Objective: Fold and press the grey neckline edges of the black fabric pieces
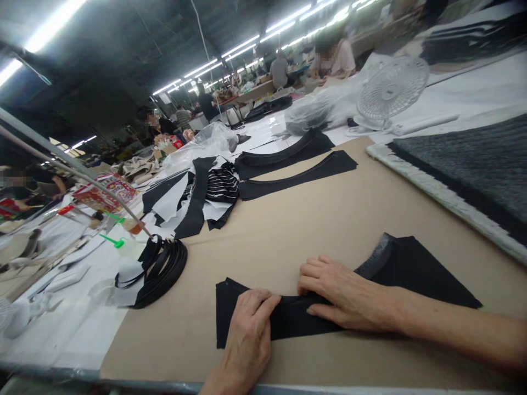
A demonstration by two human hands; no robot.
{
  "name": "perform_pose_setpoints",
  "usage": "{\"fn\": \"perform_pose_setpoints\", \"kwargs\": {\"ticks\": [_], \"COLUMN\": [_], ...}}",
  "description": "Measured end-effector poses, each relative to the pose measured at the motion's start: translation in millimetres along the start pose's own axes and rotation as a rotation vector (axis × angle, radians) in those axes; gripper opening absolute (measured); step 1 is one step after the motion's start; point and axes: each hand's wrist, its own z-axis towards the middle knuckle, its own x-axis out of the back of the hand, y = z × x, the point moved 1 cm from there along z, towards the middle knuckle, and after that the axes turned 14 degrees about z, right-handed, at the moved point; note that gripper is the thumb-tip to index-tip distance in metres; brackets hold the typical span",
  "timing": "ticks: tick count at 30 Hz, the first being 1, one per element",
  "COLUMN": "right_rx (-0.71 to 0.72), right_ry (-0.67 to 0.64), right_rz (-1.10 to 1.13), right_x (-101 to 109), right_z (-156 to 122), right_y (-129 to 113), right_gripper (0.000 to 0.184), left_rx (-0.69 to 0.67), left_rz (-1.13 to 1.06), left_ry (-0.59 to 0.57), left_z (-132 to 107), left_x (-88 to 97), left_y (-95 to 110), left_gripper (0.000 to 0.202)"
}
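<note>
A black curved fabric piece (420,271) lies on the brown sheet (308,219) in front of me. Its inner curved edge shows a folded, greyish band at the right end. My left hand (251,323) is closed at the piece's left part, fingers bent together over the upper edge. Further right, my right hand (341,296) has its fingers curled over the same edge, with the thumb lying on the fabric. The edge beneath the fingertips is hidden. Beyond my hands, two similar black curved pieces (298,178) lie on the sheet.
At left is a bundle of black strips (164,269), near bottles with green nozzles (117,241). A pile of black and striped pieces (222,184) lies behind. A padded board (444,197) and a white fan (393,90) are at right. Several people work farther back.
</note>
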Motion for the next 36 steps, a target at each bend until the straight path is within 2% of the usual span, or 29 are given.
{"fn": "perform_pose_setpoints", "kwargs": {"ticks": [4,7,11,15,19,23,25,27,30,33,36], "right_rx": [0.013,0.031,0.089,0.090,-0.039,-0.141,-0.160,-0.185,-0.244,-0.292,-0.297], "right_ry": [-0.006,0.000,-0.008,0.009,0.037,-0.055,-0.095,-0.125,-0.168,-0.205,-0.213], "right_rz": [-0.001,-0.027,-0.110,-0.093,0.007,-0.069,-0.112,-0.131,-0.114,-0.071,-0.039], "right_x": [-0.8,-4.9,-10.4,-5.4,12.6,23.3,23.9,23.6,24.0,24.9,24.8], "right_z": [1.4,-0.8,-5.3,-7.0,-5.3,-3.1,-1.1,1.7,6.5,9.4,9.2], "right_y": [-1.3,-1.2,-2.0,-5.1,-8.6,-10.9,-11.8,-12.6,-12.7,-10.2,-5.9], "right_gripper": [0.015,0.013,0.003,0.003,0.027,0.027,0.025,0.024,0.021,0.019,0.020], "left_rx": [-0.030,-0.030,-0.101,-0.145,-0.079,0.104,0.196,0.261,0.288,0.333,0.368], "left_rz": [-0.008,0.009,0.104,0.130,0.061,0.030,-0.006,-0.077,-0.146,-0.161,-0.179], "left_ry": [-0.047,-0.083,-0.032,-0.026,-0.028,-0.017,-0.078,-0.191,-0.329,-0.423,-0.475], "left_z": [9.9,7.7,1.3,1.6,-1.5,-3.4,4.0,17.4,40.6,56.5,62.1], "left_x": [-2.1,-7.3,-12.1,-9.7,-4.6,-3.6,-4.0,-4.3,-3.4,-2.0,-1.8], "left_y": [12.6,17.7,20.0,22.2,18.7,13.8,17.8,26.6,40.9,46.6,45.3], "left_gripper": [0.042,0.043,0.045,0.047,0.042,0.025,0.023,0.031,0.031,0.026,0.024]}}
